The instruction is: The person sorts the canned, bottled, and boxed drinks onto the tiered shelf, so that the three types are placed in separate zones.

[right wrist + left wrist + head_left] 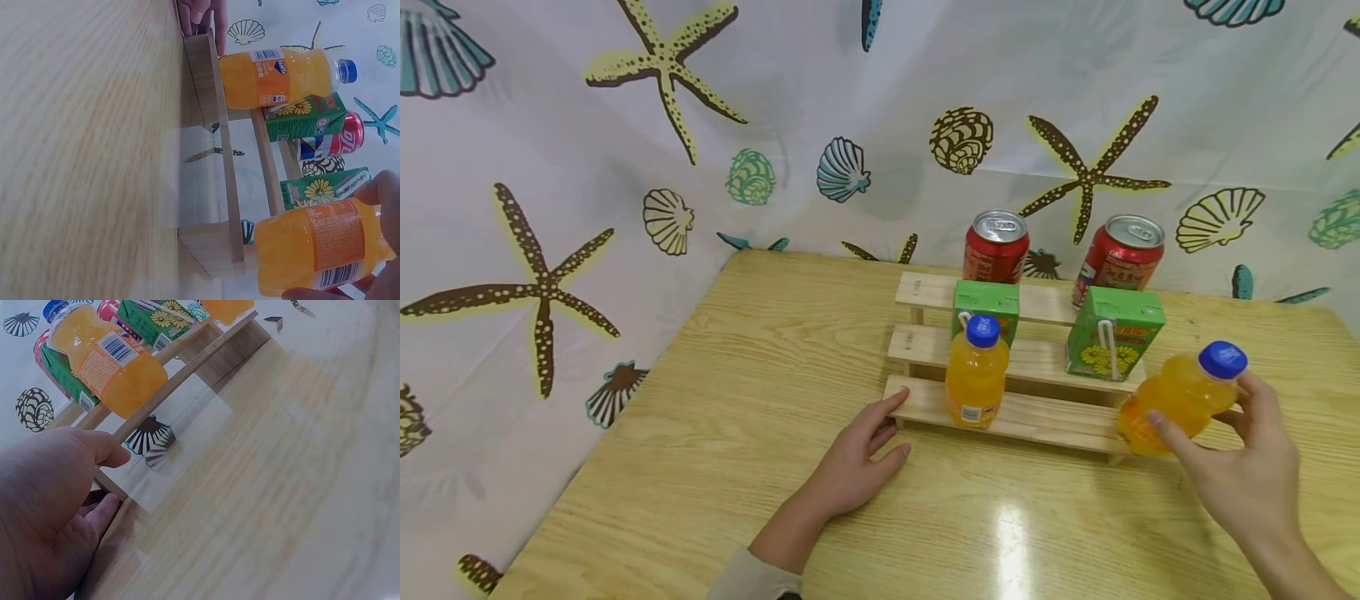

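My right hand [1251, 467] grips a bottle of orange drink [1176, 400] with a blue cap. The bottle tilts to the right at the right end of the lowest shelf of a wooden rack [1052, 421]; whether its base touches the shelf is unclear. My left hand [857, 462] touches the left end of that shelf, index finger on top, thumb held apart in front. A second orange bottle [977, 383] stands upright on the lowest shelf near this hand, labelled Fanta in the right wrist view.
Two green drink cartons [1116, 333] with straws stand on the middle shelf, the left one partly behind the bottle. Two red cans [996, 246] stand on the top shelf. The rack sits on a wooden table [760, 333] before a shell-and-starfish patterned cloth [895, 100].
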Demonstrator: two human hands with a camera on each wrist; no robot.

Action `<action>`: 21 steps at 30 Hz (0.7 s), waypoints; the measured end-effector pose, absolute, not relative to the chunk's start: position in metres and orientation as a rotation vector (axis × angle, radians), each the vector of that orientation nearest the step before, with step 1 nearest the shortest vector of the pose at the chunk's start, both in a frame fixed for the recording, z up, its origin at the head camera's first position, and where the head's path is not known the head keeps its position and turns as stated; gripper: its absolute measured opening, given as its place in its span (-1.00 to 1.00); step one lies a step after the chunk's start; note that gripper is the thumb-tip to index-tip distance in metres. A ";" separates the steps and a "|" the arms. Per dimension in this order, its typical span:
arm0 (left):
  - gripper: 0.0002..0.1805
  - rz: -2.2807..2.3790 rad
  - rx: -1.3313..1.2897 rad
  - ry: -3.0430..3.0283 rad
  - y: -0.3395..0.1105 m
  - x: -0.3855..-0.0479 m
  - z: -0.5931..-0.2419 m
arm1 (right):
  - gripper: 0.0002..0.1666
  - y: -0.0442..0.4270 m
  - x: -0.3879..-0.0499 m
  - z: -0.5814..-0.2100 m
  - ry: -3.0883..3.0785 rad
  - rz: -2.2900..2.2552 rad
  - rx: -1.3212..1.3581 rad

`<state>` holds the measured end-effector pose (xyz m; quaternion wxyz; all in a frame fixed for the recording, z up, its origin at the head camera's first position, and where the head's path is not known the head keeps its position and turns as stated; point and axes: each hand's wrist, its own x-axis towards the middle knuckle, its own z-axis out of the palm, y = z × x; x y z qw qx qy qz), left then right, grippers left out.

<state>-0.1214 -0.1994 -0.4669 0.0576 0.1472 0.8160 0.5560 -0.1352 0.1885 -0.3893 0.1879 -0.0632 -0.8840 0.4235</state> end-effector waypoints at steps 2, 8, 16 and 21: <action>-0.25 1.691 0.440 2.474 -0.200 -0.121 -0.466 | 0.02 0.186 -0.135 -0.389 -2.480 1.204 -0.144; -0.26 1.704 0.452 2.452 -0.200 -0.120 -0.466 | 0.02 0.182 -0.134 -0.389 -2.515 1.212 -0.096; -0.26 1.698 0.448 2.453 -0.200 -0.121 -0.468 | 0.01 0.173 -0.135 -0.388 -2.474 1.245 -0.030; -0.26 1.690 0.421 2.453 -0.200 -0.121 -0.467 | 0.00 0.167 -0.137 -0.387 -2.452 1.265 0.020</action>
